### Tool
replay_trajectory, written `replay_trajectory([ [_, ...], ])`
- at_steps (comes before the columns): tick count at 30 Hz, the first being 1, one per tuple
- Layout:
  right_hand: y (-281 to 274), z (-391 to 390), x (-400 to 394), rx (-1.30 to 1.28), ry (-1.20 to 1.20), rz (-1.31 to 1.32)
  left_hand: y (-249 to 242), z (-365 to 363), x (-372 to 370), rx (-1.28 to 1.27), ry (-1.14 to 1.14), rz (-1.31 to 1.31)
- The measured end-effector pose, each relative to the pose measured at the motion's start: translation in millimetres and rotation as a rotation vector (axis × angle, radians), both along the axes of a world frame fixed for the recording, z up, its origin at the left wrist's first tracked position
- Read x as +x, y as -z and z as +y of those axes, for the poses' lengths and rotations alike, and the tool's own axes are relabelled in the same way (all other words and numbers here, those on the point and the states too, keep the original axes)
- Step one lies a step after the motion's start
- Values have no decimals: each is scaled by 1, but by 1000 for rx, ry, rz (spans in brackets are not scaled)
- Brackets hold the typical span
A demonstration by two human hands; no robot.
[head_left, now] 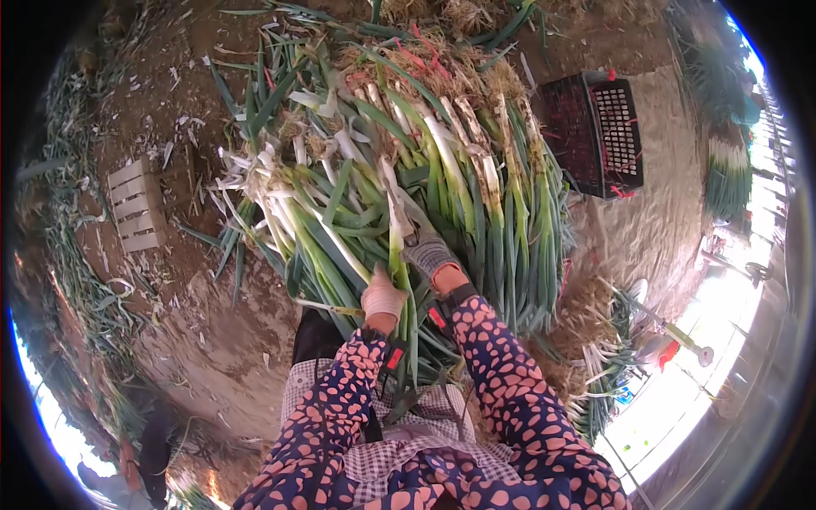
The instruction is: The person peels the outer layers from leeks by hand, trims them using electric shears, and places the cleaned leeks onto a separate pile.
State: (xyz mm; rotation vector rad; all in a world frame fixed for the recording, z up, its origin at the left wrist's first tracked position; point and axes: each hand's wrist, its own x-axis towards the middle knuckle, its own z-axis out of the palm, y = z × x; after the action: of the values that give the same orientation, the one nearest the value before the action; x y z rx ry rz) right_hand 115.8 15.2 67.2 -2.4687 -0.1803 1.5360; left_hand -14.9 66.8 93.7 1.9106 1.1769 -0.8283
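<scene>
Centrally, two gloved hands meet over a heap of leeks (510, 221) on an earthen floor (212, 365). Close to the heap's near edge, the left hand (384, 297) is wrapped around one leek (396, 238), apparently steadying its green part and leaving the white shaft uncovered. The right hand (432, 253) curls against the same leek, farther up; whether it grips it cannot be told. Many roots (501, 81) point toward the heap's far edge, probably so the leafy ends lie nearest the person. Beyond the heap's right edge stands a dark crate (592, 127); past its left edge is a pale slatted stool or box (136, 206). Scraps (167, 154) litter the floor, and bright light enters along the right.
</scene>
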Motion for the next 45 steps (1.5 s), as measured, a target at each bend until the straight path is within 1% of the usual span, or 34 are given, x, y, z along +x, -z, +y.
replay_trajectory([
  [1, 2, -2, -1, 12, 71, 4, -4, -1, 3, 98, 72, -11],
  [3, 4, -14, -6, 28, 211, 15, 5, -11, 2, 348, 311, -163],
  [4, 2, -18, -9, -3, 188, -4, 18, -18, 1, 475, 430, -243],
  [5, 0, -22, -12, -31, 164, -24, 35, -23, 4, 364, 486, -161],
  [6, 0, -27, -17, -60, 141, -42, 28, -20, 14, 306, 418, -95],
  [7, 6, -36, -22, -37, 82, -4, 12, -15, 26, 247, 351, -26],
  [8, 2, -42, -25, -16, 97, -1, 4, -11, 34, 188, 286, 44],
  [10, -6, -54, -28, 25, 126, 4, 19, -11, 33, 212, 211, 51],
  [11, 3, -64, -33, 36, 102, -28, 31, -12, 33, 201, 180, 75],
  [12, -2, -70, -37, 48, 76, -1, 38, -13, 34, 191, 152, 97],
  [13, -12, -74, -40, 64, 51, 23, 39, -15, 38, 239, 89, 65],
  [14, -22, -78, -43, 80, 23, 46, 42, -11, 43, 174, 39, 28],
  [15, -33, -86, -51, 143, 105, 87, 51, -5, 41, 109, -13, -8],
  [16, -47, -94, -64, 151, 152, 88, 60, 0, 35, 46, -66, -44],
  [17, -59, -102, -75, 167, 199, 82, 70, 8, 17, -225, -435, -465],
  [18, -66, -105, -82, 188, 204, 73, 36, 22, 18, -619, -815, -653],
  [20, -76, -110, -96, 229, 170, 59, 9, 36, 5, -995, -1183, -727],
  [22, -82, -108, -103, 271, 184, 55, -1, 38, -6, -856, -1042, -556],
  [24, -74, -91, -93, 324, 290, 23, -13, 37, -16, -879, -881, -329],
  [25, -68, -82, -83, 348, 351, -4, -16, 31, -26, -928, -877, -366],
  [26, -60, -68, -71, 309, 271, -35, -27, 24, -33, -910, -903, -386],
  [28, -45, -52, -55, 243, 229, -46, -50, 11, -46, -875, -954, -428],
  [29, -40, -47, -46, 228, 259, -39, -51, 7, -55, -785, -999, -446],
  [31, -47, -49, -38, 215, 312, 11, -36, 18, -64, -539, -1007, -450],
  [33, -72, -74, -45, 199, 351, 107, -20, 40, -73, -300, -879, -460],
  [34, -71, -94, -56, 205, 315, 110, -14, 48, -70, -70, -662, -446],
  [35, -72, -116, -69, 204, 323, 96, -8, 55, -67, 184, -460, -390],
  [37, -82, -155, -92, 202, 364, 65, -7, 55, -43, 604, -78, -256],
  [39, -104, -185, -104, 208, 413, 41, -4, 45, 0, 549, 25, -426],
  [41, -111, -211, -116, 193, 376, 45, 8, 14, 45, 235, 0, -645],
  [42, -113, -221, -120, 191, 353, 45, 26, -5, 70, 130, -46, -700],
  [43, -116, -228, -123, 184, 403, 34, 45, -25, 94, 23, -94, -748],
  [44, -119, -236, -127, 175, 451, 23, 54, -41, 119, -7, -105, -687],
  [45, -123, -244, -130, 162, 470, 8, 58, -54, 142, 16, -105, -554],
])
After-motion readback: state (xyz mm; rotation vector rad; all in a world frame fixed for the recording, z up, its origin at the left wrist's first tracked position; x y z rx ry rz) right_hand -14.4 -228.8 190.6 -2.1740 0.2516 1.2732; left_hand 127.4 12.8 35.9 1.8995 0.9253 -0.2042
